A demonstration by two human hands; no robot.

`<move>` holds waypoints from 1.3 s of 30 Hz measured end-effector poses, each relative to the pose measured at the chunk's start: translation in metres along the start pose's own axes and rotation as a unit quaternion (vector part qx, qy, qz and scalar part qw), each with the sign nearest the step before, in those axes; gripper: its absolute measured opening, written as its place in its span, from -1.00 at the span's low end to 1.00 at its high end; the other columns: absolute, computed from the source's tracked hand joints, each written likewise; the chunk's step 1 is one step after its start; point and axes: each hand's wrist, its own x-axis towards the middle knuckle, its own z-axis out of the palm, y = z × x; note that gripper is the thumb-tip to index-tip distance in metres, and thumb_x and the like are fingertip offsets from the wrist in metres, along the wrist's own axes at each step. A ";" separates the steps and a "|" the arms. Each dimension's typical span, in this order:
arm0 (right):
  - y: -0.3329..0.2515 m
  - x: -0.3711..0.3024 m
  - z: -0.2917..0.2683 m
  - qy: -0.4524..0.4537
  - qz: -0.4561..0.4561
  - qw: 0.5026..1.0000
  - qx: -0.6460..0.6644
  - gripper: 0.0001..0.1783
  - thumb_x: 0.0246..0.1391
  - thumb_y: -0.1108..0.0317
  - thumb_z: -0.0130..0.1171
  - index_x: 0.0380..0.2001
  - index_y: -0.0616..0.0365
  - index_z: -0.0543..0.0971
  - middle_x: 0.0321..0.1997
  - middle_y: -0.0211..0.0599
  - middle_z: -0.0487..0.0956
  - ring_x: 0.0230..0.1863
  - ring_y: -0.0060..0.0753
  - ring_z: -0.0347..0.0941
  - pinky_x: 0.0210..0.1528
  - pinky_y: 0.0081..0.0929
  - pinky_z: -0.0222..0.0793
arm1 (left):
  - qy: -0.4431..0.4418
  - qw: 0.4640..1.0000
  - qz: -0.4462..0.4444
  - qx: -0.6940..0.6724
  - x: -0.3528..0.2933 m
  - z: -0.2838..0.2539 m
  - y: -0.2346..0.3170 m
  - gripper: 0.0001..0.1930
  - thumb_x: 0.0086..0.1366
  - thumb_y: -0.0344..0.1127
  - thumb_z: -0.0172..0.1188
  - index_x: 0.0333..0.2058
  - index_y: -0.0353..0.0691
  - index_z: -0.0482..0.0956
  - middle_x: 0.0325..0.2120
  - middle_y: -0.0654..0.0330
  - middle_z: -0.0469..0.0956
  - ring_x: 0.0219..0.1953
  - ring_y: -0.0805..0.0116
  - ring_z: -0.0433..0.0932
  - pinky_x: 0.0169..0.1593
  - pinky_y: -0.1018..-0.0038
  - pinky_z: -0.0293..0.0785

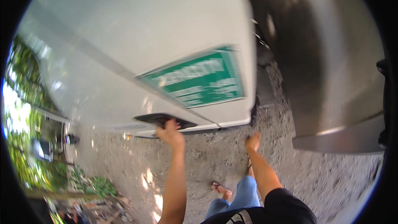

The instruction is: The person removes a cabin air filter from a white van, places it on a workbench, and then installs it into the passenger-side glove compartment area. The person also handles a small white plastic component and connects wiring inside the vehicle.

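Observation:
My left hand (pixel 171 135) reaches to a black recessed handle (pixel 188 123) low on a large white, smooth-sided body (pixel 199 12). Its fingers curl into the dark recess, and their tips are partly hidden there. Above the handle a green and white label (pixel 197 79) is stuck on the white surface, blurred by motion. My right hand (pixel 252 142) hangs in the air just beyond the lower right corner of the white body. It holds nothing that I can see, and its fingers look loosely apart.
A large, glossy grey-brown curved surface (pixel 340 79) stands close on the right, with a gap beside the white body. Underfoot lies rough, gravelly ground (pixel 199 157). Green plants (pixel 97 184) and scattered debris (pixel 110 209) are at the left, with trees behind.

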 end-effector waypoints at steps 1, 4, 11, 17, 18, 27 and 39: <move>0.016 -0.018 0.006 -0.130 -0.100 0.942 -0.294 -0.23 0.22 0.20 0.18 0.39 0.32 0.20 0.46 0.23 0.21 0.51 0.06 0.10 0.48 -0.25 0.15 | -0.038 0.999 -0.010 -0.002 -0.003 -0.004 0.004 -0.79 0.23 -0.37 0.25 -0.23 -0.37 0.51 -0.45 0.18 0.57 -0.49 0.44 0.55 -0.43 0.53 0.53; 0.055 -0.100 0.021 -0.193 -0.051 0.961 -0.192 -0.31 -0.02 0.08 0.39 0.13 0.24 0.52 0.20 0.04 0.54 0.14 0.04 0.55 0.12 -0.15 0.53 | -0.172 0.950 0.166 0.202 -0.022 -0.039 0.000 -0.32 0.34 -0.13 0.31 0.23 -0.44 0.23 -0.09 -0.06 0.52 -0.01 0.03 0.54 0.09 0.16 0.47; 0.033 -0.242 0.027 -0.379 -0.391 0.790 -0.283 -0.65 0.11 -0.03 0.22 -0.30 -0.06 0.79 -0.37 -0.24 0.75 -0.32 -0.13 0.69 -0.27 -0.30 0.53 | -0.332 0.871 -0.069 0.354 -0.201 -0.341 -0.156 -0.33 0.28 -0.25 0.23 0.34 -0.20 0.24 0.24 -0.26 0.34 0.25 -0.23 0.35 0.28 0.09 0.33; -0.067 -0.300 0.043 -0.500 -0.161 0.822 -0.222 -0.38 0.37 -0.13 -0.01 -0.35 0.24 0.73 -0.52 -0.27 0.70 -0.58 -0.44 0.60 -0.52 -0.44 0.48 | 0.060 0.590 -0.641 0.487 -0.426 -0.739 -0.166 -0.52 0.16 0.05 0.26 -0.10 -0.20 0.73 -0.02 -0.05 0.66 0.11 0.00 0.60 0.13 0.15 0.50; -0.086 -0.312 0.051 -0.504 -0.168 0.826 -0.190 -0.39 0.37 -0.10 0.00 -0.32 0.29 0.71 -0.51 -0.23 0.69 -0.59 -0.44 0.59 -0.56 -0.42 0.47 | -0.229 0.570 -0.552 0.564 -0.437 -0.791 -0.148 -0.61 0.18 -0.05 0.27 -0.17 -0.22 0.75 -0.10 -0.07 0.69 0.07 -0.03 0.62 0.10 0.12 0.51; -0.265 -0.506 0.128 -0.634 -0.241 0.734 -0.031 -0.40 0.36 -0.08 0.02 -0.03 0.35 0.58 -0.23 -0.17 0.69 -0.37 -0.39 0.62 -0.37 -0.43 0.53 | 0.234 0.876 -0.298 0.297 -0.255 -0.748 -0.048 -0.65 0.21 -0.25 0.29 -0.03 -0.20 0.63 -0.24 0.03 0.71 -0.18 0.08 0.70 -0.06 0.25 0.60; -0.460 -0.751 0.158 -0.959 0.008 0.273 0.080 -0.30 0.46 -0.08 -0.26 0.39 0.28 0.19 0.41 -0.07 0.29 0.36 -0.17 0.30 0.33 -0.23 0.27 | 0.012 0.871 0.137 0.473 0.069 -0.695 0.018 -0.33 0.37 0.26 -0.01 0.31 0.03 0.42 0.35 0.14 0.32 0.40 0.06 0.23 0.43 0.00 -0.05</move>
